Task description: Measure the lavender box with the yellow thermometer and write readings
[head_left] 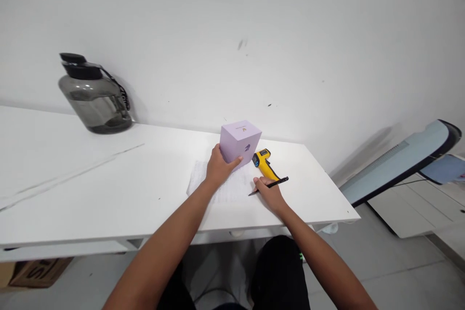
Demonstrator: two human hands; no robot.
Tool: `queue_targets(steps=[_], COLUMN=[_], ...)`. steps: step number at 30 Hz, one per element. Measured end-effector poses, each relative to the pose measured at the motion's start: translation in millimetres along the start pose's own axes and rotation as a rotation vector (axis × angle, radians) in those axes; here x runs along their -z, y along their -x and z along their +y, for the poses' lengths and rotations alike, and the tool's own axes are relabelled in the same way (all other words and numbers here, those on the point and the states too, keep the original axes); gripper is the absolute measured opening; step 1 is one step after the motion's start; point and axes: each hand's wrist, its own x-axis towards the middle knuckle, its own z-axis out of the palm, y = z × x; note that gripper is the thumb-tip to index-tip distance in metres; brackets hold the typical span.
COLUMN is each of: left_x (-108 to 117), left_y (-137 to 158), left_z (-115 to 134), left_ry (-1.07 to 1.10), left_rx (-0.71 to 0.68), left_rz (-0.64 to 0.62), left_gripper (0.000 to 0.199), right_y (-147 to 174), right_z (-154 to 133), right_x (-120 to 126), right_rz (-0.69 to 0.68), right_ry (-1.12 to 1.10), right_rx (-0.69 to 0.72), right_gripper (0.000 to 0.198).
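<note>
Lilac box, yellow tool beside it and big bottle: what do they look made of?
Lilac box: probably matte cardboard, going by its flat faces, crisp edges and printed marks.
Yellow tool: likely hard plastic, given its moulded pistol shape.
Bottle: smoky, see-through and slightly glossy, with a liquid line showing inside; probably plastic, though glass can't be ruled out.

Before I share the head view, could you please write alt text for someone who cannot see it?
A person's left hand grips a lilac box while the right hand holds a black pen over paper on a white table. A yellow gun-shaped tool lies nearby; a bottle stands farther left.
</note>
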Motion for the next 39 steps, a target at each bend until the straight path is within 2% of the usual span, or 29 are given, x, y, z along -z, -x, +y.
queue_targets(steps=[4, 10, 15, 17, 19, 21, 23, 26, 28, 31, 36, 39], left_x=[-1, -3, -5, -5, -4, -4, -3, -4, -4, -5, -4, -2], left_y=[-1, -3, -7, -9, -9, -9, -8, -9, -10, -11, -12, -12], left_z=[-1, -4, -11, -14, -15, -16, -16, -19, -21, -23, -20, -15], left_ry=[0.01, 0.065, 0.089, 0.106, 0.117, 0.119, 0.113, 0.133, 0.148, 0.153, 0.187, 0.2], left_rx=[0.003, -0.051, -0.1, -0.088, -0.085, -0.093, -0.099, -0.069, -0.06, -0.071, -0.049, -0.028], left_rz=[0.011, 0.066, 0.111, 0.112, 0.12, 0.13, 0.136, 0.151, 0.154, 0.133, 0.141, 0.145], left_gripper=[0.087, 0.087, 0.088, 0.086, 0.085, 0.085, 0.084, 0.082, 0.082, 0.082, 0.071, 0.066], right_y=[0, -1, -2, -8, -18, -32, -46, -61, -66, -66, -62, -64], right_z=[-1, 2, 7, 7, 4, 0, -6, -11, -13, -13, -18, -20], right_x=[0, -1, -3, -3, -4, -6, -9, -18, -25, -29, -14, 3], right_rz=[0.048, -0.025, 0.085, 0.078, 0.021, -0.064, -0.177, -0.316, -0.329, -0.265, -0.02, 0.178], right_ry=[-0.012, -0.012, -0.029, 0.023, 0.154, 0.386, 0.657, 0.939, 0.999, 0.99, 0.901, 0.869], right_rx=[-0.008, -0.012, -0.004, 0.024, 0.163, 0.358, 0.492, 0.54, 0.535, 0.5, 0.43, 0.271], right_gripper=[0.045, 0.047, 0.053, 0.05, 0.043, 0.035, 0.029, 0.023, 0.04, 0.051, 0.032, 0.03])
